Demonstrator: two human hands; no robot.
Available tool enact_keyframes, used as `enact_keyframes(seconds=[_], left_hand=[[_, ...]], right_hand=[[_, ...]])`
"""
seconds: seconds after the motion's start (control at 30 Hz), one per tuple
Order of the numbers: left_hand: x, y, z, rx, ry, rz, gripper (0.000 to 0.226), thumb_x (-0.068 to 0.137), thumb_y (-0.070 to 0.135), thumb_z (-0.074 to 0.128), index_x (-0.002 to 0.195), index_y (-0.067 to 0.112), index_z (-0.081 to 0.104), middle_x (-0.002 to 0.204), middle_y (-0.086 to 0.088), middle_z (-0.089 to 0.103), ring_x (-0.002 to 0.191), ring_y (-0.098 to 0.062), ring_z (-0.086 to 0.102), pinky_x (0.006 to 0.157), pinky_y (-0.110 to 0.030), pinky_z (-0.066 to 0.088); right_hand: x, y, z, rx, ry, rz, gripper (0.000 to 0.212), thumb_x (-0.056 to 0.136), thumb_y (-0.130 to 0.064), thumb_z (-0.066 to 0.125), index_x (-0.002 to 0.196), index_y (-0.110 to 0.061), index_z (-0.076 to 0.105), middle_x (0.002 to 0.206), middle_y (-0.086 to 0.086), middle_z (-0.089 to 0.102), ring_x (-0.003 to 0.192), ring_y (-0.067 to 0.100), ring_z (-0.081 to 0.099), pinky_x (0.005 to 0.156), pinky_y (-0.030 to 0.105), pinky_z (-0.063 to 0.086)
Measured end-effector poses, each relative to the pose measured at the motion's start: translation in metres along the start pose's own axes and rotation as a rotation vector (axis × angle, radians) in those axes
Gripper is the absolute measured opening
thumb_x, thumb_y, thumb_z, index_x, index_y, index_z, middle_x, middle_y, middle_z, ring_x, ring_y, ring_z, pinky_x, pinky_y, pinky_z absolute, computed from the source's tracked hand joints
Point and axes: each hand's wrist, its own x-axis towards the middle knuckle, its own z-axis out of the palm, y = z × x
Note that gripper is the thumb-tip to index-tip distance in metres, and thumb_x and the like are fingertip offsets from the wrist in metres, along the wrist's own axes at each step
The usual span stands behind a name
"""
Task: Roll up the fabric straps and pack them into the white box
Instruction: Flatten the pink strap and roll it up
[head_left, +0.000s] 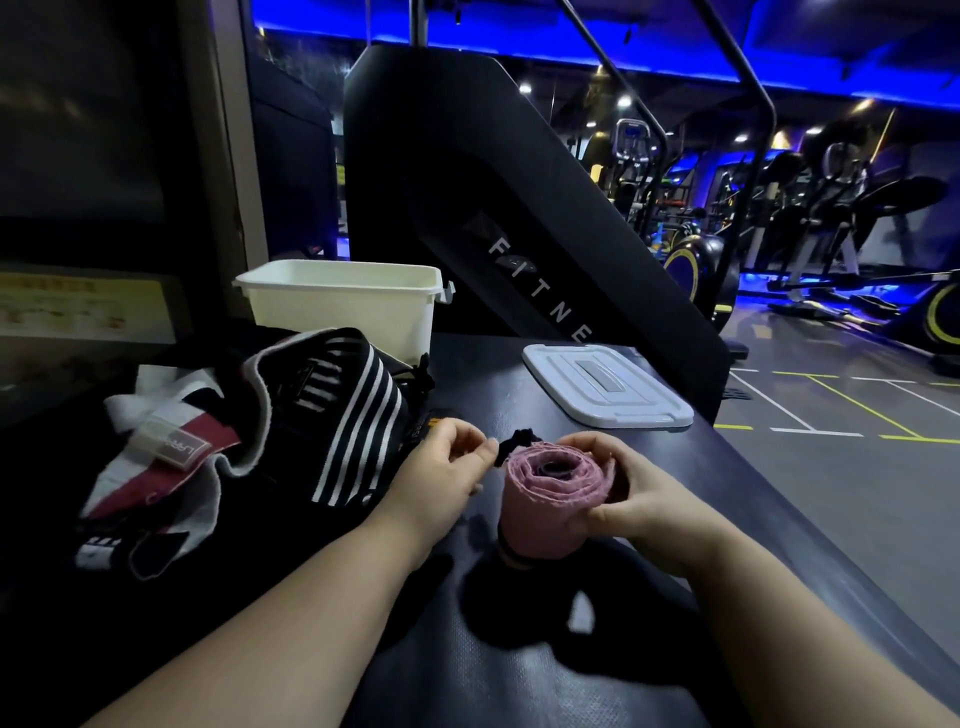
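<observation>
While the right grip (644, 499) curls its fingers round the pink roll (556, 483) over the middle of the counter (519, 649), the left grip (447, 462) pinches the roll's black end (514, 441). To do this well, I think the black end should be pulled snug and pressed flat, so the roll cannot spring loose. The white box (337, 322) sits open at the far left edge, and its lid (602, 384) lies near the right edge. More straps (322, 410) lie loose on the left.
</observation>
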Motion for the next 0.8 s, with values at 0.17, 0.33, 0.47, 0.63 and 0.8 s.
enact_keyframes(seconds=[0.17, 0.33, 0.47, 0.63, 0.8], left_hand=[[-0.004, 0.002, 0.001, -0.124, -0.135, -0.194, 0.020, 0.100, 0.035, 0.049, 0.105, 0.028, 0.067, 0.113, -0.003, 0.069, 0.100, -0.020, 0.064, 0.094, -0.041, 0.050], [-0.006, 0.006, -0.001, -0.117, -0.152, -0.125, 0.016, 0.097, 0.015, 0.055, 0.088, 0.017, 0.069, 0.086, -0.005, 0.068, 0.084, -0.018, 0.059, 0.085, -0.041, 0.046], [-0.004, 0.010, -0.006, -0.178, -0.098, -0.089, 0.013, 0.090, 0.010, 0.064, 0.080, 0.019, 0.063, 0.068, 0.010, 0.063, 0.071, -0.008, 0.055, 0.074, -0.029, 0.041], [-0.008, 0.020, -0.012, -0.276, -0.127, -0.114, 0.017, 0.089, 0.001, 0.059, 0.082, 0.017, 0.058, 0.070, 0.006, 0.059, 0.068, -0.007, 0.053, 0.066, -0.022, 0.040], [-0.009, 0.022, -0.017, -0.202, -0.270, -0.104, 0.015, 0.074, 0.001, 0.066, 0.084, 0.012, 0.065, 0.075, 0.002, 0.064, 0.069, -0.005, 0.058, 0.066, -0.018, 0.045]], right_hand=[[0.000, 0.001, -0.001, 0.044, -0.086, 0.020, 0.073, 0.047, -0.007, 0.080, 0.116, -0.003, 0.056, 0.105, 0.011, 0.066, 0.097, 0.020, 0.061, 0.082, 0.031, 0.051], [0.000, -0.002, -0.002, 0.064, -0.118, 0.046, 0.089, 0.037, -0.024, 0.097, 0.112, -0.003, 0.054, 0.099, 0.009, 0.066, 0.091, 0.017, 0.061, 0.075, 0.027, 0.051], [-0.001, -0.004, 0.000, 0.069, -0.080, 0.056, 0.070, 0.043, -0.008, 0.082, 0.106, -0.004, 0.052, 0.090, 0.004, 0.067, 0.081, 0.013, 0.062, 0.066, 0.023, 0.051], [-0.003, -0.004, 0.002, 0.090, -0.102, 0.061, 0.067, 0.045, -0.005, 0.079, 0.105, -0.010, 0.048, 0.086, 0.003, 0.062, 0.075, 0.012, 0.057, 0.062, 0.022, 0.049], [-0.003, -0.002, 0.001, 0.118, -0.110, 0.070, 0.069, 0.045, -0.006, 0.078, 0.107, -0.011, 0.047, 0.088, 0.005, 0.059, 0.077, 0.014, 0.056, 0.064, 0.023, 0.049]])
